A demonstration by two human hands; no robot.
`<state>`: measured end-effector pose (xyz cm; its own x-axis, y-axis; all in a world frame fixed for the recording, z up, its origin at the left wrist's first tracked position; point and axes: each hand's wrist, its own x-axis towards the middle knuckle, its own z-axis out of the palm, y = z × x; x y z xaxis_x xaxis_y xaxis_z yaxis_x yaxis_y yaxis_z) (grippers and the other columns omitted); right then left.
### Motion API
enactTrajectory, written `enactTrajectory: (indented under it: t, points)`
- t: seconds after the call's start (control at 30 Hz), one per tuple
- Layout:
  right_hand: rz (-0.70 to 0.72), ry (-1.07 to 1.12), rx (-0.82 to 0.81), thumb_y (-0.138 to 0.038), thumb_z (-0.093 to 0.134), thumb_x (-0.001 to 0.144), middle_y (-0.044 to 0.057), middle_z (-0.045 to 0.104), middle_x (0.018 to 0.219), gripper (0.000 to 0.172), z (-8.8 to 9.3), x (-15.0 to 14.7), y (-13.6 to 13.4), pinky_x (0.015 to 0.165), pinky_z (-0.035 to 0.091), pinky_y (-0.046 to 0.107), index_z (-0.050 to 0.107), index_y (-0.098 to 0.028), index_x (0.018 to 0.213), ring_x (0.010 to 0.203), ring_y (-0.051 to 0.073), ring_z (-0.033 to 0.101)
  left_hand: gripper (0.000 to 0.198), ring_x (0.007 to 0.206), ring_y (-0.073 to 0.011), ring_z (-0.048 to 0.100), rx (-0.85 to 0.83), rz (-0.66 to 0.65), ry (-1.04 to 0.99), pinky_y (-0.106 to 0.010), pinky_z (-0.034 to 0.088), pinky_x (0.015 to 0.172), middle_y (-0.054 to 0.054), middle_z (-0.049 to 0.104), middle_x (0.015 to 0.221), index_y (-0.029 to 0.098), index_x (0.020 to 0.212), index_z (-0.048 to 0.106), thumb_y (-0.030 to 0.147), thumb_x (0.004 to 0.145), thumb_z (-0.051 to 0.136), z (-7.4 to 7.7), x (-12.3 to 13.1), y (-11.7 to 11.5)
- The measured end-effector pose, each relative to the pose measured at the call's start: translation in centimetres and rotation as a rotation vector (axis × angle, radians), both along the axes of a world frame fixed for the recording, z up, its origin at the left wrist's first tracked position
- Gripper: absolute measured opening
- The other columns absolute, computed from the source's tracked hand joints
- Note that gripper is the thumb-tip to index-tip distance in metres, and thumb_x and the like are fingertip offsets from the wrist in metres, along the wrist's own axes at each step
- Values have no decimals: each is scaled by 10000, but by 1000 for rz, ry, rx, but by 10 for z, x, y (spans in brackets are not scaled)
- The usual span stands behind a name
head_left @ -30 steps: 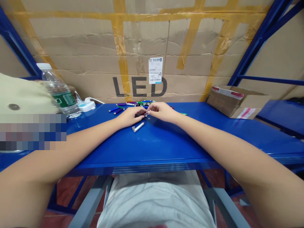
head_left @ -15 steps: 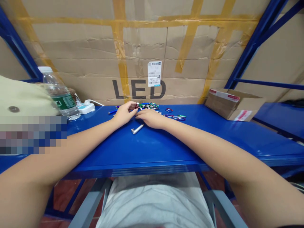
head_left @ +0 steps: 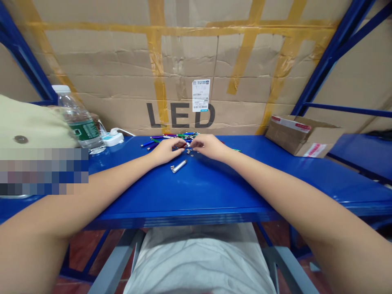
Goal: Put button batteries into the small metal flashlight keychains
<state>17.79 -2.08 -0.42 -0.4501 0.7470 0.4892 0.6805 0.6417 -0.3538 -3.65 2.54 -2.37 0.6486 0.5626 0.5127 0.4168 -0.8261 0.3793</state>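
Note:
My left hand [head_left: 168,150] is closed with thumb and fingertips around a small dark red tube, largely hidden by the fingers. Facing it, my right hand [head_left: 211,146] has its fingers curled in close to the tube's end; whatever is between them is too small to make out. On the table just below the fingertips lie several small round metal pieces [head_left: 188,152]. Nearer to me rests a silver metal tube [head_left: 179,165] with a small fitting at one end. Behind both hands spreads a pile of coloured metal tubes [head_left: 156,141], partly covered by my fingers.
The blue table [head_left: 190,192] ends at a large taped carton [head_left: 122,81]. A water bottle [head_left: 84,128] and a white power strip [head_left: 112,139] stand at the left, near a person's pale clothing [head_left: 33,126]. An open cardboard box [head_left: 301,134] sits at the right.
My right hand has shifted right and lifted its fingers; my left has turned and come slightly right and down with the dark red tube. Small round metal pieces now show between them.

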Motion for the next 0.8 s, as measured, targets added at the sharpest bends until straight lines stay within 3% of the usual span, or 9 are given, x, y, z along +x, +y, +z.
enactTrajectory:
  t: [0.17, 0.4, 0.67, 0.8]
  points:
    - [-114, 273, -224, -160, 636, 769, 55, 705, 833, 73, 7, 10, -5, 715, 516, 305, 661, -158, 837, 744, 153, 638, 251, 950, -204, 659, 83, -19, 87, -368, 523, 861, -56, 711, 1046, 192, 1081, 655, 219, 840, 591, 2, 0, -2]
    - [-10, 366, -301, -127, 682, 722, 25, 693, 788, 95, -2, 2, -1, 736, 545, 302, 640, -179, 788, 753, 147, 652, 254, 948, -196, 657, 215, -130, 125, -336, 510, 855, -67, 713, 1054, 177, 1101, 668, 234, 882, 554, 1, 0, -3]
    - [43, 398, -370, -90, 688, 734, 4, 680, 735, 134, -1, 1, -5, 777, 556, 312, 641, -193, 805, 728, 135, 653, 249, 908, -174, 647, 345, -171, 63, -323, 512, 823, -70, 700, 991, 189, 1128, 662, 252, 921, 538, 0, -4, -1]
    - [63, 594, -541, -72, 701, 739, 11, 672, 765, 179, -3, 0, -7, 797, 571, 305, 623, -186, 852, 749, 129, 666, 249, 880, -162, 653, 498, -199, 17, -305, 504, 794, -80, 702, 986, 191, 1128, 660, 279, 947, 513, 0, -6, -3]
